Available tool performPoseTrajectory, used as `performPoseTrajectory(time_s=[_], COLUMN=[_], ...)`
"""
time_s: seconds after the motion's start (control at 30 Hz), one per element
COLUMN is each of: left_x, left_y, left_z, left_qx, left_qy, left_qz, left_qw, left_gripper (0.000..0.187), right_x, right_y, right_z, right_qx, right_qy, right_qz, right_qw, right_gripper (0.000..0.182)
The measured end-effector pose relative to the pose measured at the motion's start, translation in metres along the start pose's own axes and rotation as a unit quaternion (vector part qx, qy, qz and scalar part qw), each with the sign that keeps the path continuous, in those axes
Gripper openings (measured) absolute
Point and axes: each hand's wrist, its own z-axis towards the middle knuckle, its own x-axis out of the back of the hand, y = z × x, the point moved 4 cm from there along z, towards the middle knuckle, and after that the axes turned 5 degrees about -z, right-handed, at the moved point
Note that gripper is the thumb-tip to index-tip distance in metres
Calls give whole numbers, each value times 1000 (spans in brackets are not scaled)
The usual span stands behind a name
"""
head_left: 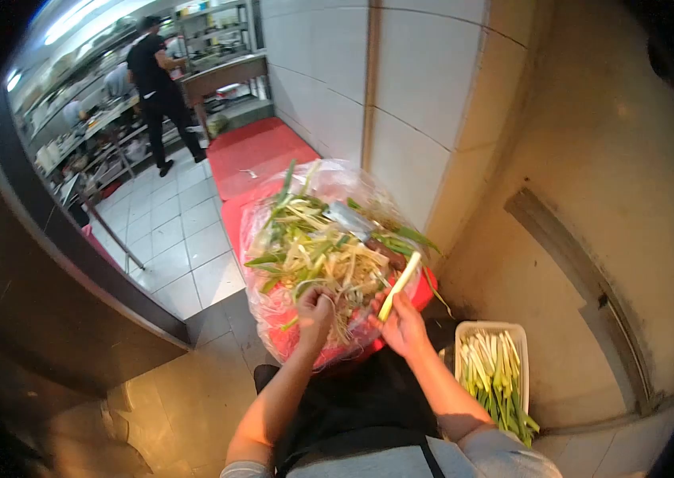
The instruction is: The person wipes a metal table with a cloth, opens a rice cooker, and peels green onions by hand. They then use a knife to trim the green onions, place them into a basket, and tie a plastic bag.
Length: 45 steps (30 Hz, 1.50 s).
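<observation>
My right hand [404,325] is closed around the lower part of a pale green-white stalk [402,279], which tilts up to the right. My left hand [315,309] is closed, with the fingers pinched over the front of a pile of leek or scallion trimmings [305,219]; a thin pale strip shows at its fingertips. The pile of leaves, peelings and roots lies on a clear plastic bag [261,307] over a red surface. On the pile rests a cleaver [349,221] with a brown handle, beyond my right hand.
At the lower right stands a white container [525,370] full of stalks. A red stool or bench top [257,155] lies beyond the bag, beside a tiled wall [420,68]. A person in dark clothes [154,76] stands at shelves in the back left kitchen.
</observation>
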Motion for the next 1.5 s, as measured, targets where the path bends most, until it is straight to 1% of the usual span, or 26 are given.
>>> performPoseTrajectory(time_s=[0.07,0.1,0.13,0.2,0.23,0.27,0.33,0.4,0.43,0.5,0.53,0.6,0.63,0.7,0.77,0.83,0.9,0.97,1.0,1.03,1.1,1.2,1.27,1.37,1.47,1.5], left_x=[-11,1,-20,-11,-1,9,34,60,74,83,88,98,103,112,107,93,87,85,83,82,77,52,37,25,17,13], left_y=[22,-10,24,16,16,16,21,3,-7,-15,-19,-26,-31,-36,-16,15,33,29,26,22,15,23,19,13,5,2], left_z=[11,34,32,50,53,56,53,50,44,21,12,8,10,20,26,20,15,9,6,3,-3,-20,-28,-33,-35,-34], left_qx=[1,-88,-114,-280,-307,-336,-293,-91,12,18,22,-64,-108,-56,-24,-5,-1,-14,-21,20,103,188,179,180,170,162], left_qy=[-7,-45,-108,-87,-94,-99,-147,-163,-167,-126,-105,-86,-77,-95,-132,-118,-105,-97,-95,-84,-66,-78,-88,-38,-36,-42], left_qz=[107,132,255,466,511,553,544,597,612,633,642,632,626,622,588,555,521,477,455,416,336,129,-17,-171,-219,-224], left_qw=[994,986,954,835,797,756,773,780,773,764,759,768,768,775,798,823,847,873,885,905,934,970,980,968,960,960], left_gripper=[9,9,27,38,40,42,39,32,29,23,20,18,17,15,14,16,19,22,24,25,27,30,31,26,22,22], right_x=[10,25,41,77,94,108,165,248,257,306,295,262,251,228,176,122,88,34,19,7,-15,-40,-44,-52,-53,-50], right_y=[-26,-38,-54,-84,-101,-117,-136,-135,-130,-105,-100,-84,-81,-81,-79,-71,-50,-30,-13,5,44,77,89,86,71,67], right_z=[-3,-5,-11,-33,-46,-64,-108,-149,-171,-205,-204,-206,-197,-171,-138,-105,-77,-56,-44,-33,-14,2,13,12,9,10], right_qx=[48,77,105,136,142,125,114,66,-75,-220,-277,-388,-364,-313,-181,-114,50,88,129,168,110,66,50,69,165,200], right_qy=[34,42,71,148,196,259,342,417,422,427,427,423,426,434,354,304,210,111,38,-36,-139,-137,-115,-71,-22,-26], right_qz=[-20,-33,-102,-228,-283,-397,-592,-741,-757,-787,-784,-767,-765,-755,-842,-861,-885,-869,-831,-784,-661,-572,-482,-485,-622,-630], right_qw=[998,996,987,953,928,871,721,522,493,387,355,286,317,380,364,392,413,475,539,597,729,806,867,869,765,750], right_gripper=[19,19,19,21,22,25,31,40,45,50,53,58,61,69,69,64,51,40,37,33,30,29,28,26,22,21])
